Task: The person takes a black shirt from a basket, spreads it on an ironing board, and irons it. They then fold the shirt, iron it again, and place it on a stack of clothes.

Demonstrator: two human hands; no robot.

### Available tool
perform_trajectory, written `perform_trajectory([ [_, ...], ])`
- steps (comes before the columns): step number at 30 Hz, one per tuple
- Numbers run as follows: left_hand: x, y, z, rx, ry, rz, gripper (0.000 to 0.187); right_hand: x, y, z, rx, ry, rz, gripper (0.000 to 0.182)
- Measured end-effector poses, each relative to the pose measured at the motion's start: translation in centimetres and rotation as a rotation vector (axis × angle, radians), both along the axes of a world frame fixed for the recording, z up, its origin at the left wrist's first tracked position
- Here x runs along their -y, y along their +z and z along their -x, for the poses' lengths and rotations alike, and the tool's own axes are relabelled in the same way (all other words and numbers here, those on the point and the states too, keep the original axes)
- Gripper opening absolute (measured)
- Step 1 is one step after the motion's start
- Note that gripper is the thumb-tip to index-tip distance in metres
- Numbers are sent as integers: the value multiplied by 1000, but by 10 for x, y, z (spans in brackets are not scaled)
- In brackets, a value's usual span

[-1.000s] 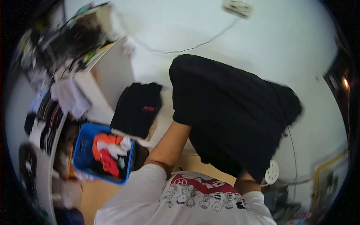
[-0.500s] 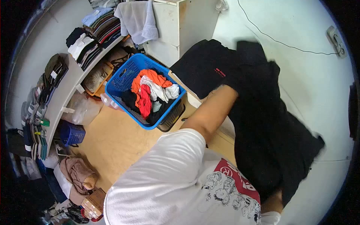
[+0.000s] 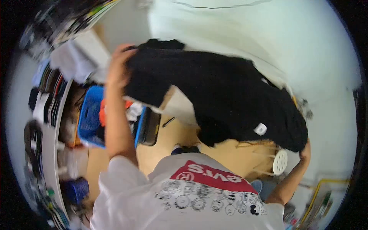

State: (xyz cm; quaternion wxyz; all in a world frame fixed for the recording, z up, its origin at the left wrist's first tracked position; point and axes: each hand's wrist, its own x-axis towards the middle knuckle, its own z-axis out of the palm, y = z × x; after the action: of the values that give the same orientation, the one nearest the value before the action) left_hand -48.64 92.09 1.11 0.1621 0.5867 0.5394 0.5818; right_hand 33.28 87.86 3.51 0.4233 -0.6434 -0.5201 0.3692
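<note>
- Left hand (image 3: pixel 119 68) grips one end of the black garment (image 3: pixel 226 96), stretched across to the right hand (image 3: pixel 305 148), clutching the other end.
- Blue laundry basket (image 3: pixel 89 119) sits below.

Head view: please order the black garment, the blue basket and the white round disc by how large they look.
1. black garment, stretched between both hands
2. blue basket, partly hidden by the arm
3. white round disc, clearly smallest

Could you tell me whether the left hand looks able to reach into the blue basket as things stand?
Probably not right away. The left hand grips one end of the black garment, held spread with the right hand. The blue basket sits open just below the left forearm, so only the grip stands in the way.
</note>
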Motion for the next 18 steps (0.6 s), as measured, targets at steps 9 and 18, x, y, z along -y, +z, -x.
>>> perform_trajectory([
  [9, 95, 39, 57, 420, 121, -331, 27, 98, 93, -69, -363, -494, -354, 37],
  [18, -160, 13, -37, 355, 205, 143, 26, -257, 10, -168, -680, -376, -279, 28],
])
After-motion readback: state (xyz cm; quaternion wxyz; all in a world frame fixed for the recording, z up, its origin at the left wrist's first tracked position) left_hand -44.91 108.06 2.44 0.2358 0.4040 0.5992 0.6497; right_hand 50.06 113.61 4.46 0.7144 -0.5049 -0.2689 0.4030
